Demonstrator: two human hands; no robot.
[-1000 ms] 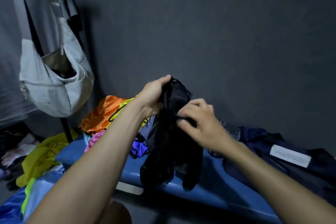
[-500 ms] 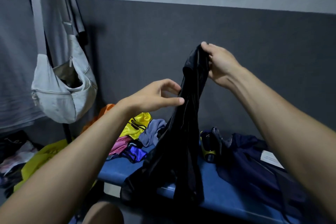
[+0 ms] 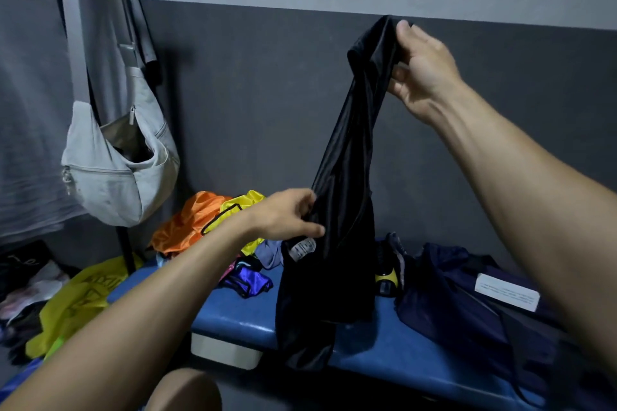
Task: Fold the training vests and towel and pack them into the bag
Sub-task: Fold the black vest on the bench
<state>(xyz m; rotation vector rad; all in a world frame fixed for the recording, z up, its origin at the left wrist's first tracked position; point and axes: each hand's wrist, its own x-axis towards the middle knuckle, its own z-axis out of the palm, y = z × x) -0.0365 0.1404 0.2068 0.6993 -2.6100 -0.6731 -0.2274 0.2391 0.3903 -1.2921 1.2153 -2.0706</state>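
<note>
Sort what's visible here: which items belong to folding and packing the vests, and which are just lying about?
Job:
black vest, held by right hand and left hand
orange vest
yellow vest
purple vest
navy bag

Lying about:
grey sling bag
hanging grey shirt
blue bench

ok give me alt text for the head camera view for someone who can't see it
A person's right hand holds a black vest up by its top while the left hand pinches it lower down, above a blue bench strewn with colourful vests and a navy bag.

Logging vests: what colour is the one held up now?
Black vest, shiny; head view.
</note>
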